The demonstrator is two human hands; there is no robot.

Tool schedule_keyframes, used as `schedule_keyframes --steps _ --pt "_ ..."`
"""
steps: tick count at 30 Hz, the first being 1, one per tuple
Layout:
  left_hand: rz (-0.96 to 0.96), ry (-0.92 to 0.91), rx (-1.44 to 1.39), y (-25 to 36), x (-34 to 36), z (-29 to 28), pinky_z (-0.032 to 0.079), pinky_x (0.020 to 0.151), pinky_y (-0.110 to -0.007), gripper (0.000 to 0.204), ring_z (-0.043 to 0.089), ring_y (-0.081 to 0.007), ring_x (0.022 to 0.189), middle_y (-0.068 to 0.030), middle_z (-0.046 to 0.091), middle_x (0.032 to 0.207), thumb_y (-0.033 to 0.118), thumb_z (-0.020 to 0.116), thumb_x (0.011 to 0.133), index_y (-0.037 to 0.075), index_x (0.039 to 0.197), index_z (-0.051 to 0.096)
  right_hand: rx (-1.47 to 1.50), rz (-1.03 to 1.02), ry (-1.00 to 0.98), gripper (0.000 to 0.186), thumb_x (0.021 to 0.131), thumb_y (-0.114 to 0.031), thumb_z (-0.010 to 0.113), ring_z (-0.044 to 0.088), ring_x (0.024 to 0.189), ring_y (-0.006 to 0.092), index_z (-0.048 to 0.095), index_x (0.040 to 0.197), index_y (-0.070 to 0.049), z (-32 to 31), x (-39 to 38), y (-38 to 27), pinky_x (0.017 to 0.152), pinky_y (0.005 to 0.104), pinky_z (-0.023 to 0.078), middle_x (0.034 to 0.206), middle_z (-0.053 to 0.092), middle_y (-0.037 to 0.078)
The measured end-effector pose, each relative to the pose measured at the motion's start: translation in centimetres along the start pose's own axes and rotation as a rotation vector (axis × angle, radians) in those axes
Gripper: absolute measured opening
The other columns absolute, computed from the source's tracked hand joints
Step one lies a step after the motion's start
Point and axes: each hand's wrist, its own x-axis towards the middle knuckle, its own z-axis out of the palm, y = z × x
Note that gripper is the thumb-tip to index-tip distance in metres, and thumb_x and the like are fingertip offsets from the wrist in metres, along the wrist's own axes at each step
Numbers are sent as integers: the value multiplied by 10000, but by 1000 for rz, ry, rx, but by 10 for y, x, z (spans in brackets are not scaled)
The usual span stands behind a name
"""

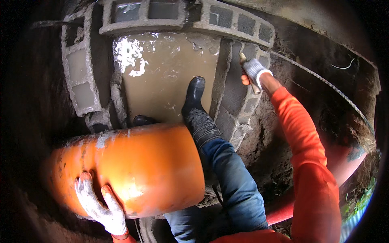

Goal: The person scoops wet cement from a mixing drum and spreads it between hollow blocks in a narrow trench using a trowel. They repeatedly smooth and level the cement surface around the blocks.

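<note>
A large orange pipe (pixel 162 162) lies across the lower left, smeared with grey mortar on top. My left hand (pixel 99 202), in a dirty white glove, rests on the pipe's near side with its fingers spread. My right hand (pixel 254 72), gloved in white and grey, is closed round a hand tool with a pale wooden handle (pixel 256 88). The tool's narrow far end points up over the right-hand row of hollow concrete blocks (pixel 235 87); its exact kind does not show. My right arm reaches out in an orange-red sleeve.
Muddy water (pixel 162 89) fills the pit between block walls on the left (pixel 79 69), right and far side (pixel 142 24). A black rubber boot (pixel 196 101) of mine stands at the water. A rope (pixel 324 79) runs along the right earth bank; a red pipe (pixel 344 162) lies below it.
</note>
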Motion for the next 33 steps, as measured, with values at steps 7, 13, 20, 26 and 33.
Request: schedule_keyframes --steps 7,13,20,26,33 --pt "4 -34 -41 -4 0 -3 295 1307 -581 530 466 -466 1529 -199 638 1538 153 625 1021 -39 1513 594 -12 -26 18 269 1109 -263 511 648 529 278 644 1001 -56 18 79 4 498 436 578 759 641 112" --pt "-29 -40 8 -13 -9 -5 280 1319 -559 532 481 -431 1524 -203 661 1510 140 597 1043 -59 1536 563 -247 -44 -4 326 1096 -269 511 635 536 247 631 916 -24 52 84 -35 505 422 540 681 601 80" --pt "-4 -45 26 -3 0 3 290 1310 -576 530 451 -462 1538 -210 639 1533 156 609 1054 -54 1537 557 -109 -128 -116 239 1068 -179 559 719 582 285 701 942 -34 75 127 26 472 491 561 706 669 113" --pt "19 -45 47 -1 -4 -5 302 1301 -583 507 454 -485 1527 -211 608 1557 166 610 1060 -52 1516 580 413 -14 -38 397 1134 -390 560 508 453 179 609 989 -24 106 58 30 438 388 549 650 518 57" --pt "16 -51 24 5 6 -2 293 1305 -578 504 453 -475 1529 -210 645 1522 142 600 1061 -54 1524 564 746 29 -75 393 1142 -414 521 542 495 249 576 1063 -33 179 72 21 458 460 516 698 501 95"
